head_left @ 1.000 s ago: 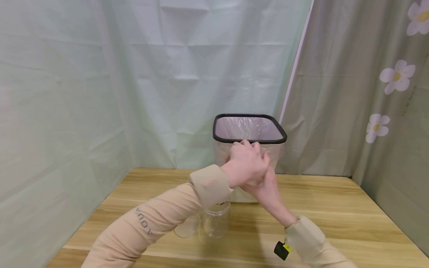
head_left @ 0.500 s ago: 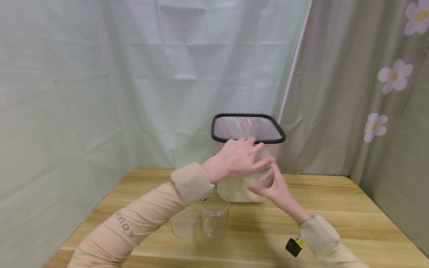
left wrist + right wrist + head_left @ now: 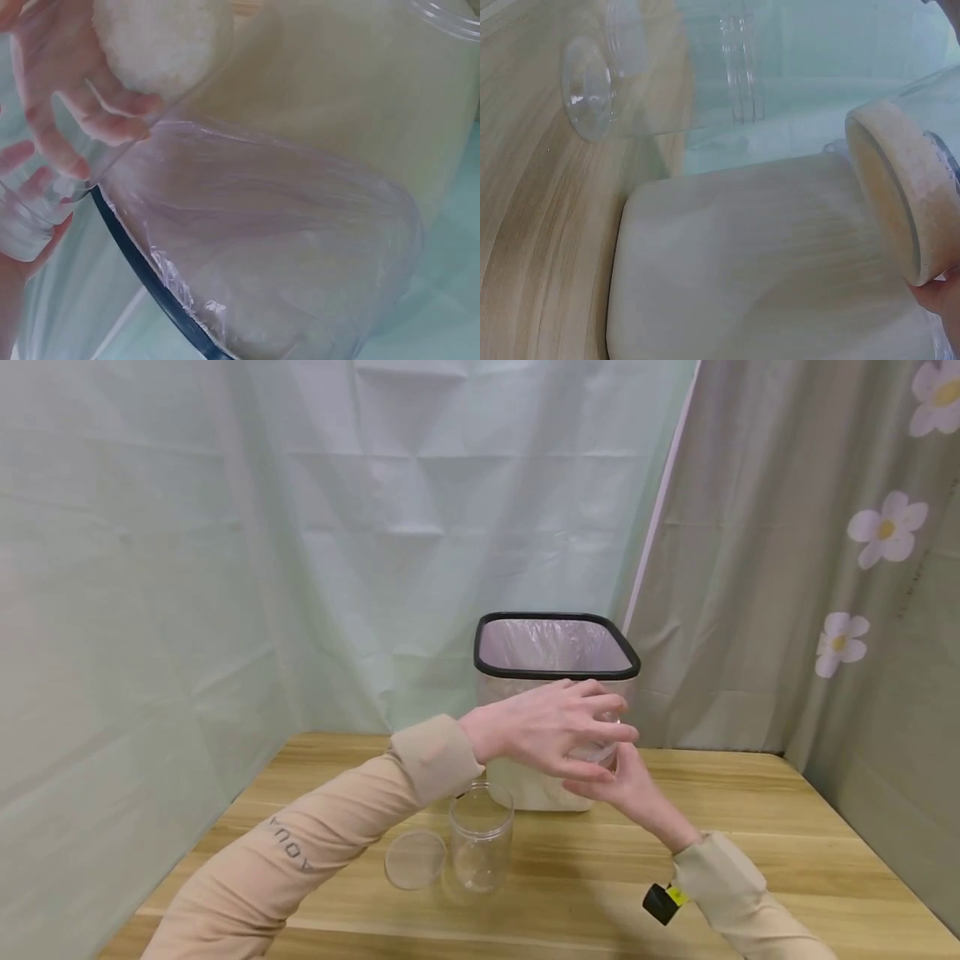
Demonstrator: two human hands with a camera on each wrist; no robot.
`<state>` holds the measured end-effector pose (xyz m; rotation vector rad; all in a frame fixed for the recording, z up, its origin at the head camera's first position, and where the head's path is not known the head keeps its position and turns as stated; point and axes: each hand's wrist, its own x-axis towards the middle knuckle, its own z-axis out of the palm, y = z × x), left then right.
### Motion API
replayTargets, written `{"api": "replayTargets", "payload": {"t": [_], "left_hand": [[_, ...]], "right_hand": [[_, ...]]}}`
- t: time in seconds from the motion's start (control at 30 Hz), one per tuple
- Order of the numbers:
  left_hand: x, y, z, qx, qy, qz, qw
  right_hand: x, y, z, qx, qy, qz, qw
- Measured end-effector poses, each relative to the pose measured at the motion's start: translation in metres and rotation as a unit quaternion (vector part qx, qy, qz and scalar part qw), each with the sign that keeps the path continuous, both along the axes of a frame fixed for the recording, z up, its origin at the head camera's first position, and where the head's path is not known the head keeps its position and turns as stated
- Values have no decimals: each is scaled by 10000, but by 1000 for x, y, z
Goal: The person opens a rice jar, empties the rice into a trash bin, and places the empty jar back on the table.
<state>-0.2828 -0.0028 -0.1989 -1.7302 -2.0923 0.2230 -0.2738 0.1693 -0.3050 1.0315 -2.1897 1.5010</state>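
In front of the bin, both hands are on a clear jar (image 3: 900, 187) with pale, grainy contents at its bottom. My left hand (image 3: 551, 727) reaches over the jar's upper end, its fingers and thumb spread around it. From below and the right, my right hand (image 3: 637, 793) grips the jar's body. The fingers largely cover the jar in the head view, so whether a lid is on it cannot be told there. In the left wrist view the white contents (image 3: 165, 41) show beside the fingers.
A white bin (image 3: 532, 785) with a black rim and a clear liner stands behind the hands. A clear open jar (image 3: 482, 843) and a round clear lid (image 3: 415, 860) rest on the wooden table (image 3: 750, 835). Curtains (image 3: 450, 527) hang around.
My left hand moves from curled atop the jar to spread fingers, then shifts right and closes round its upper end. The right hand moves slightly right and down. The table jar and lid stay put.
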Motion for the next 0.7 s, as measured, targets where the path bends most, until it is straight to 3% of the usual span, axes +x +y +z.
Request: {"api": "replayTargets", "payload": {"t": [0.27, 0.43, 0.63, 0.7], "left_hand": [[-1, 2, -1, 63, 265, -11, 9996], [-4, 3, -5, 351, 466, 72, 9983], [-6, 3, -12, 1201, 442, 375, 9911], [-6, 4, -16, 1562, 467, 541, 9851]], "right_hand": [[2, -2, 1, -141, -399, -59, 9991], [1, -9, 2, -377, -585, -286, 9972], [-4, -16, 5, -94, 179, -632, 9978], [-6, -19, 7, 637, 855, -938, 9899]]}}
